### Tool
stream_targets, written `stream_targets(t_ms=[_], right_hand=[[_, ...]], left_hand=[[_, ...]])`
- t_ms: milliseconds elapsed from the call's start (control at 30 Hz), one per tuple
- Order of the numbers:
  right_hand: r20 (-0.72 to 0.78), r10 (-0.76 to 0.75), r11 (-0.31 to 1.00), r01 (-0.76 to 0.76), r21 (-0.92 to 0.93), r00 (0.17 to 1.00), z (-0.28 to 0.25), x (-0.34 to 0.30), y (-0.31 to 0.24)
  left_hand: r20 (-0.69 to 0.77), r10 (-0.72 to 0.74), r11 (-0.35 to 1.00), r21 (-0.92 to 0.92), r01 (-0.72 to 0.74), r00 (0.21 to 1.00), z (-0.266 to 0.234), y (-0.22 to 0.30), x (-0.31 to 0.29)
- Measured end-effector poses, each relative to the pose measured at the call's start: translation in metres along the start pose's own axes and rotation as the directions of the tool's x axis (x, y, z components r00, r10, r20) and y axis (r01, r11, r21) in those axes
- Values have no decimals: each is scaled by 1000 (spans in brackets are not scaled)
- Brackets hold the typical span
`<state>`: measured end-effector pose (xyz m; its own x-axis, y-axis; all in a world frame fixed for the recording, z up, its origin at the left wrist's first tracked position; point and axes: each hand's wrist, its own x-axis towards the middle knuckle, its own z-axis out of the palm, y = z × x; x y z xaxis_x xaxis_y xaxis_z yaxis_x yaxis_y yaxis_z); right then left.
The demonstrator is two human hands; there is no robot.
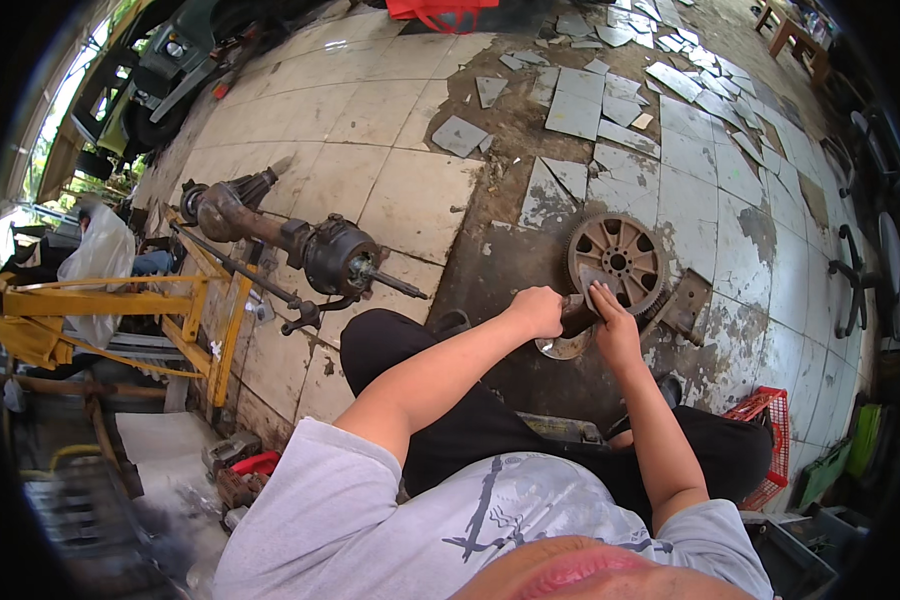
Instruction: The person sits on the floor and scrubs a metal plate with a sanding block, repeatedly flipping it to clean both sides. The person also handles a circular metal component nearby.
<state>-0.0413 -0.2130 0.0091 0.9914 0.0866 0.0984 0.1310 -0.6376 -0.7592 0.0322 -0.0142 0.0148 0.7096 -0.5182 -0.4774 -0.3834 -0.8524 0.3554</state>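
Observation:
My left hand is closed around a dark metal part with a shiny curved rim, held low over the floor in front of my crossed legs. Against the part's far side lies my right hand, its fingers nearly straight and close together over a thin greyish sheet. The sheet's material cannot be made out. Just beyond both hands sits a rusty toothed flywheel with several openings round its hub. A flat, worn metal plate lies to the right of it.
A rusty axle assembly lies to the left beside a yellow steel frame. Broken tiles are scattered ahead. A red plastic basket stands by my right knee. Red and grey metal parts lie near my left elbow.

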Motion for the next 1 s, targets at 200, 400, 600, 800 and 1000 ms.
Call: stream_targets(t_ms=[200, 400, 600, 800, 1000], right_hand=[[70, -132, 989, 127, 72, 989, -4, -2, -24], [52, -91, 996, 91, -5, 994, -4, -1, 2], [-17, 3, 999, -4, -42, 1000, 4, 2, 6], [44, -162, 987, 161, 26, 986, 0, -2, -31], [57, -143, 990, 142, 26, 988, -3, 1, -15]], left_hand=[[-12, 19, 999, 46, -19, 1000, -2, 1, -4], [-32, 3, 1000, 4, -3, 999, 3, -1, -2], [-30, 9, 1000, -29, -10, 1000, 1, -3, 0], [-92, 40, 997, -56, -45, 995, 5, -2, -2], [-19, 10, 1000, -21, -10, 1000, 0, 0, -2]])
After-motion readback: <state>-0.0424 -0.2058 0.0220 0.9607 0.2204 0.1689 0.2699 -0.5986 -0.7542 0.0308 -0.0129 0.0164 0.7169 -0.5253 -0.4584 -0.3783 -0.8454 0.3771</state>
